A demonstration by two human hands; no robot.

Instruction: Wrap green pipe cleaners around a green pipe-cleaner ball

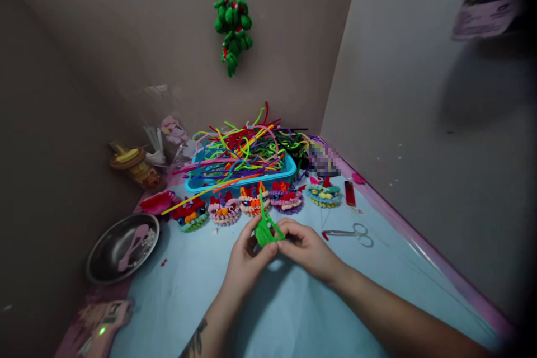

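Observation:
Between my two hands is a coiled green pipe cleaner piece (pixel 264 231), held up over the blue table cover. Fingers and thumb of my left hand (pixel 247 249) are closed round its left side. My right hand (pixel 308 247) pinches a green strand at its lower right. One loose green end sticks up above the coil. Just beyond my hands stands a row of several colourful pipe cleaner faces, among them a pink and purple one (pixel 286 197) and an orange and cream one (pixel 254 200). My fingers partly hide the coil.
Behind the row, a blue basket (pixel 197 183) overflows with pipe cleaners (pixel 243 148). Scissors (pixel 352 233) lie to the right near a red lighter (pixel 349 193). A metal bowl (pixel 94 260) and a glue gun (pixel 111 319) are at left. A green ornament (pixel 232 25) hangs on the wall.

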